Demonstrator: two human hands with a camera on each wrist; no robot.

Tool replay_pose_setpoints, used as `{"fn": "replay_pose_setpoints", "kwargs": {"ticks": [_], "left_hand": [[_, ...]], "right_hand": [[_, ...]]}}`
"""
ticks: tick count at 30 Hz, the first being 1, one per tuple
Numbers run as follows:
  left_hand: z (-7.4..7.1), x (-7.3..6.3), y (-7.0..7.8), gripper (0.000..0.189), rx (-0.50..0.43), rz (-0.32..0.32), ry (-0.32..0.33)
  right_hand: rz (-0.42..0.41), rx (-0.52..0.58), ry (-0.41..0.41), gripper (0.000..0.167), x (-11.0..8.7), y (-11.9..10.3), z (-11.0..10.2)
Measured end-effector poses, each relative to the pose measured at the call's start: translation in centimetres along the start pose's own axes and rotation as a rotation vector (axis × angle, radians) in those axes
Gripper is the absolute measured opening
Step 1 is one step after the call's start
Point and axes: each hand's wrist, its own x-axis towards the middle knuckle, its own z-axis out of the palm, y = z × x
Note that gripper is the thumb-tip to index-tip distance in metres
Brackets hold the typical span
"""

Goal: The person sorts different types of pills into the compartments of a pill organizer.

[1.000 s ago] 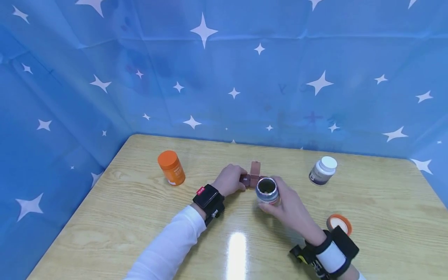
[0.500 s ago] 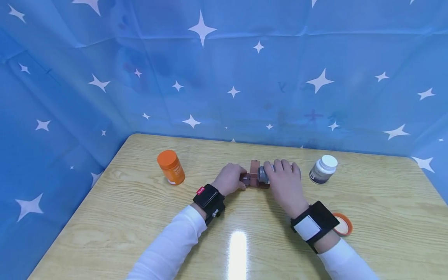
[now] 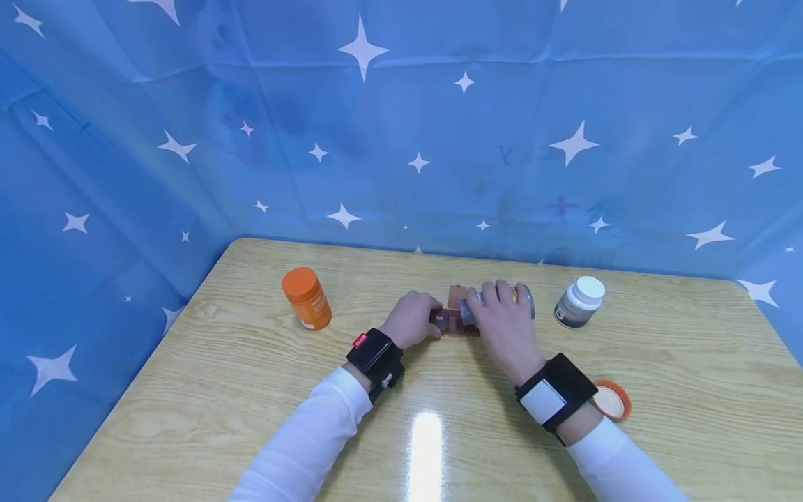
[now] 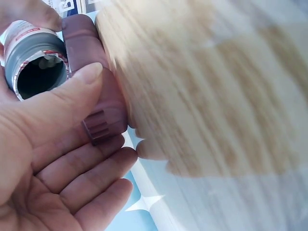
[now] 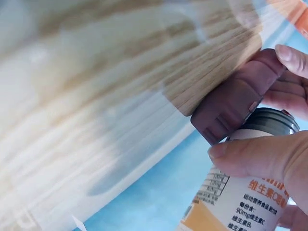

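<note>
Spillage looks like the main risk just right of the centre of the head view, where an uncapped bottle (image 3: 528, 301) lies tipped well over in the grasp of the right hand (image 3: 505, 331), its mouth towards the left of the frame. Beside that mouth sits the brown pill box (image 3: 456, 323), pinched between thumb and fingers by the left hand (image 3: 410, 321); one lid seems to be folded back, towards the top of the frame. Whether bottle and box touch, I cannot tell.

At the upper left of the left wrist view, pale pieces (image 4: 50, 61), perhaps tablets, show just inside the dark neck. Tilted further or shaken sharply, the bottle could let several go at once, overfilling a small compartment or scattering them over the table (image 3: 251, 397). A mouth this wide against so narrow a box leaves little margin: aim slightly off and pieces would drop beside it. The bottle's rim might also nudge the box, and if the left thumb slackened, the box could skid or tip.

The orange jar (image 3: 307, 300) at left and the white jar (image 3: 580, 302) at right stand well apart from this, but the orange-rimmed cap (image 3: 611, 399) at lower right lies close by the right wrist strap (image 3: 557, 392), so a careless swing of that forearm could knock it away
</note>
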Motion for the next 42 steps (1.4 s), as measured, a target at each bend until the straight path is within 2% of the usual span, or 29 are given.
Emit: {"fn": "replay_pose_setpoints", "kwargs": {"ticks": [6, 14, 18, 24, 28, 31, 35, 39, 42], "left_hand": [[0.0, 0.1, 0.0, 0.035, 0.013, 0.001, 0.004], [0.0, 0.0, 0.1, 0.035, -0.004, -0.014, 0.001], [0.0, 0.0, 0.1, 0.033, -0.004, -0.015, 0.0], [-0.1, 0.1, 0.1, 0.032, -0.003, -0.012, -0.002], [0.0, 0.2, 0.0, 0.033, -0.003, -0.015, -0.003], [0.1, 0.2, 0.0, 0.034, -0.005, -0.021, -0.01], [0.1, 0.2, 0.0, 0.035, -0.006, -0.021, -0.012], [0.0, 0.2, -0.1, 0.035, -0.009, -0.008, -0.004], [-0.1, 0.1, 0.0, 0.037, -0.012, -0.007, -0.002]], "right_hand": [[-0.042, -0.045, 0.053, 0.025, 0.2, -0.1, 0.2], [-0.082, -0.034, 0.092, 0.032, 0.3, -0.3, 0.4], [-0.1, -0.04, 0.112, 0.03, 0.4, -0.3, 0.6], [-0.121, -0.05, 0.118, 0.033, 0.6, -0.3, 0.7], [-0.108, -0.022, 0.108, 0.033, 0.6, -0.3, 0.7], [-0.079, 0.016, 0.092, 0.032, 0.5, -0.2, 0.6], [-0.016, 0.071, 0.007, 0.031, 0.5, 0.1, 0.4], [0.078, 0.203, -0.119, 0.042, 0.4, 1.0, 0.2], [0.147, 0.341, -0.175, 0.053, 0.2, 2.0, -0.3]]}}
